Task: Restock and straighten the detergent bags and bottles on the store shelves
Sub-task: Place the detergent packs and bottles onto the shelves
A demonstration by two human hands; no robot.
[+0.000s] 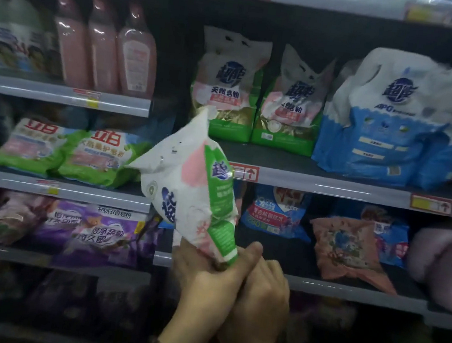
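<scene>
Head view: a green-and-white detergent bag [188, 186] rises tilted above both hands, clear of the shelves. The left hand [205, 280] grips its bottom corner; the right hand [264, 293], pressed just beside, closes around that end. Two matching bags [256, 101] stand on the shelf [331, 185] beyond.

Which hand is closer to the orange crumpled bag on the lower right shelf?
Right hand: it sits just left of and below the orange bag; the left hand is farther left.
</scene>
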